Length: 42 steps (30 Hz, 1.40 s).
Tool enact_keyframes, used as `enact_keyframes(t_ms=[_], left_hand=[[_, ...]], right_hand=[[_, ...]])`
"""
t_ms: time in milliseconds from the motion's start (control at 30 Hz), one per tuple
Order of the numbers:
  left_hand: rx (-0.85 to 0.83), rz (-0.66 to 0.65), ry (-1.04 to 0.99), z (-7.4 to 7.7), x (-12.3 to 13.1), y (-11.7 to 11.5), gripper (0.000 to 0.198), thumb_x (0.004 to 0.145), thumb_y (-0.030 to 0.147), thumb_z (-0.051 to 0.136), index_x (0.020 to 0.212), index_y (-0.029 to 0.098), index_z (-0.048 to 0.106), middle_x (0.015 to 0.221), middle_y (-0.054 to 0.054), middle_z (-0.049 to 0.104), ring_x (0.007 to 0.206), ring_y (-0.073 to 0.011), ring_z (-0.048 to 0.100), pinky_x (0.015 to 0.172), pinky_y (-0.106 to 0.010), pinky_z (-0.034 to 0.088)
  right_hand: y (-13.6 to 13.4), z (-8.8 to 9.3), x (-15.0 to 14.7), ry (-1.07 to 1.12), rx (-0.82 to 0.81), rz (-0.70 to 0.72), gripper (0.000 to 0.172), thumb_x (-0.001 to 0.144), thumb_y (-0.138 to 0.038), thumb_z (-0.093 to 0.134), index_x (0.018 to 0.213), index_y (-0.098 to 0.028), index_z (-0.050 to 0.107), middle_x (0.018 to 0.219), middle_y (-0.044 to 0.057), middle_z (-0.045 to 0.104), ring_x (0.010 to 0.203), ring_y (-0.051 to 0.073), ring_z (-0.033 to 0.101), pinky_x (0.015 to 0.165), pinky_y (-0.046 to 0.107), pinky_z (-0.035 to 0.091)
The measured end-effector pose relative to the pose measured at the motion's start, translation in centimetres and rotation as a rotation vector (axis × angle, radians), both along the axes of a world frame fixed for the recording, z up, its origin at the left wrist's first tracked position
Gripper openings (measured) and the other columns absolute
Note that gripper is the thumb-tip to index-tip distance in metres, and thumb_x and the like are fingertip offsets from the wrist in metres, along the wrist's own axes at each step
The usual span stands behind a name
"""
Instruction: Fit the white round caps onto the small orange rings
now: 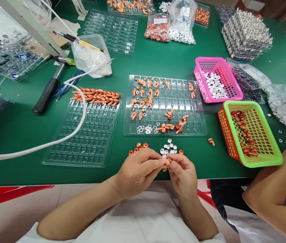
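Both hands meet at the table's front edge around a small orange earbud part [167, 162]. My left hand [141, 168] pinches it from the left with thumb and forefinger. From the other side, the fingertips of my right hand [183, 173] close on the same part, hiding much of it. Just beyond the fingers lie loose white caps [168, 147] and several round orange pieces [138, 147]. A clear compartment tray [158, 116] behind them carries orange stemmed earbud parts, some with small yellow bits, and white rings.
At left are a clear tray [82, 135] with copper stems, a white cable [77, 130], a hammer [47, 92] and a plastic tub [107, 67]. Right stand a pink basket [198, 76] and a green basket [272, 148], near a co-worker's arm [272, 189].
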<state>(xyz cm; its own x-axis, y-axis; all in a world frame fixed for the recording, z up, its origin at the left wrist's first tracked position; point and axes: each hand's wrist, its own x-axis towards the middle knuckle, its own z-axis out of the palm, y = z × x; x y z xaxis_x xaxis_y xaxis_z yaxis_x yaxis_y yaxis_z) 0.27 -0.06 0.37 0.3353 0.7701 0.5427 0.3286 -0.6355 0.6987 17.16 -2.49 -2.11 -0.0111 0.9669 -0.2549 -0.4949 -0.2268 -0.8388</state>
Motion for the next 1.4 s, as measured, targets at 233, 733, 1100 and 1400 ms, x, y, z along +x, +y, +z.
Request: enact_keyframes(t_ms=[233,733,1100,1400], left_hand=[[0.016,-0.006,0.014,0.1,-0.1,0.0,0.018,0.089,0.007,0.06,0.103,0.017,0.065,0.086,-0.007,0.071,0.077,-0.0139,0.069,0.064,-0.024,0.056],[0.023,-0.033,0.032,0.4,-0.3,-0.2,0.022,0.089,0.006,0.059,0.108,0.016,0.066,0.089,-0.008,0.071,0.081,-0.0154,0.068,0.071,-0.029,0.06],[0.026,-0.034,0.033,0.3,-0.6,-0.5,0.022,0.089,0.006,0.058,0.106,0.016,0.066,0.091,-0.008,0.07,0.083,-0.0164,0.067,0.073,-0.031,0.061],[0.05,-0.044,0.042,0.5,-0.6,-0.4,0.022,0.089,0.004,0.056,0.106,0.015,0.065,0.09,-0.009,0.07,0.083,-0.017,0.067,0.072,-0.031,0.06]], right_hand=[[-0.3,-0.4,0.2,-0.087,0.147,-0.01,0.012,0.078,-0.027,0.078,0.09,-0.029,0.079,0.084,0.002,0.076,0.075,0.017,0.071,0.064,0.03,0.061],[-0.7,-0.9,0.6,-0.238,0.304,0.023,0.02,0.084,-0.022,0.073,0.1,-0.034,0.076,0.092,0.004,0.076,0.089,0.021,0.07,0.079,0.039,0.059],[-0.6,-1.1,0.5,-0.235,0.414,0.037,0.028,0.086,-0.014,0.07,0.105,-0.034,0.074,0.098,0.001,0.076,0.094,0.018,0.07,0.081,0.034,0.058],[-0.6,-1.2,0.8,-0.226,0.416,0.049,0.027,0.086,-0.014,0.07,0.104,-0.033,0.075,0.1,0.001,0.077,0.095,0.018,0.07,0.083,0.035,0.057]])
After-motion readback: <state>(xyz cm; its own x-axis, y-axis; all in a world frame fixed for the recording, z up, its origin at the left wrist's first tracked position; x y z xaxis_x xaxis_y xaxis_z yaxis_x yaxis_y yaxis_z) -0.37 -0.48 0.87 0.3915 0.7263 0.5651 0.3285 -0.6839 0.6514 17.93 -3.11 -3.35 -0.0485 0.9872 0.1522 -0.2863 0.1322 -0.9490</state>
